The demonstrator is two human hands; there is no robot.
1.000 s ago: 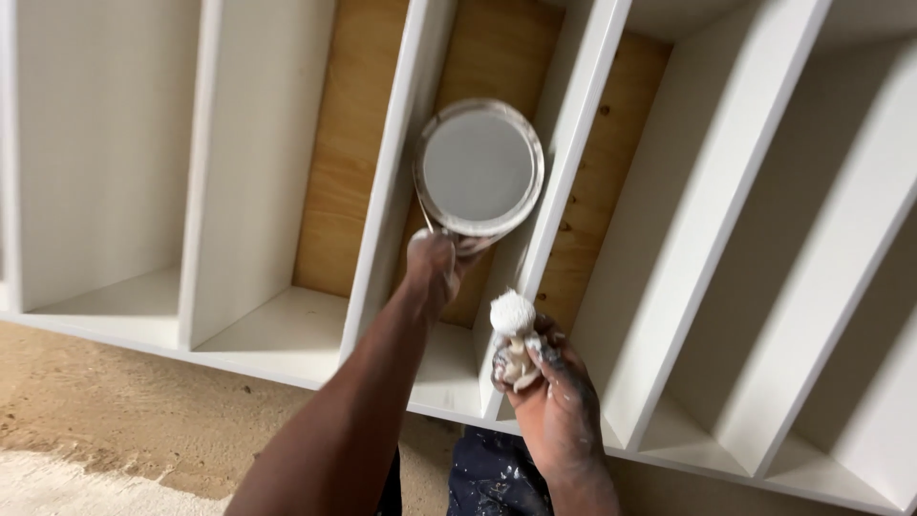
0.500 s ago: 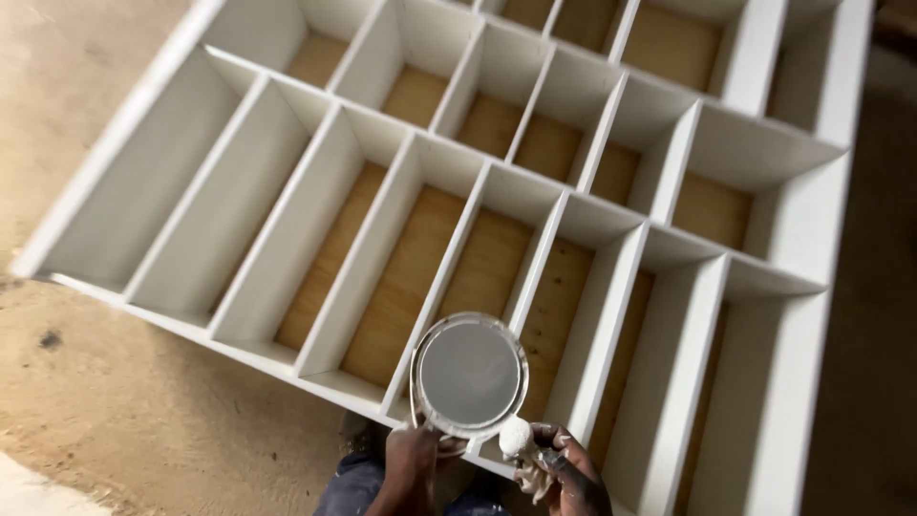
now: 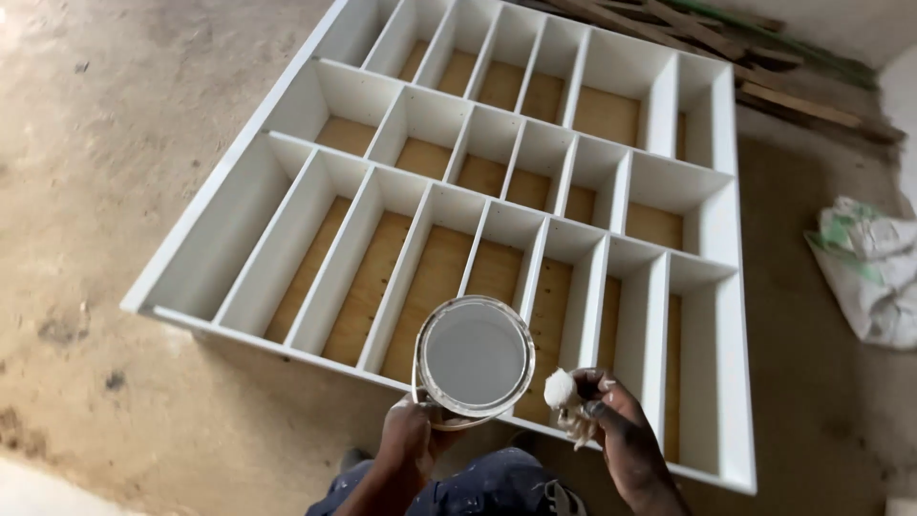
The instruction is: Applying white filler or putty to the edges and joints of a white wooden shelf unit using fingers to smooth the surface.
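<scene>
Left hand: the left hand [image 3: 413, 435], at 6 o'clock in the view, is closed on the base of a round paint tin [image 3: 475, 356].
Paint tin: upright, full of pale grey-white paint, held above the near edge of the shelf unit [image 3: 669, 191].
Right hand: the right hand [image 3: 616, 430], at 5 o'clock, pinches a white paint-soaked wad [image 3: 561, 390] just beside the tin.
Shelf unit: white dividers, bare wood backing, flat on the dirt floor [image 3: 115, 143].
Sack: crumpled white sack [image 3: 874, 268] at 3 o'clock.
Planks: timber [image 3: 726, 38] at 1 o'clock.

The left hand [image 3: 413, 438] held a round can of white paint [image 3: 475, 356]. The right hand [image 3: 619, 430] gripped a white paint-soaked rag [image 3: 562, 392] above the white wooden shelf unit [image 3: 497, 205] lying on the floor.
</scene>
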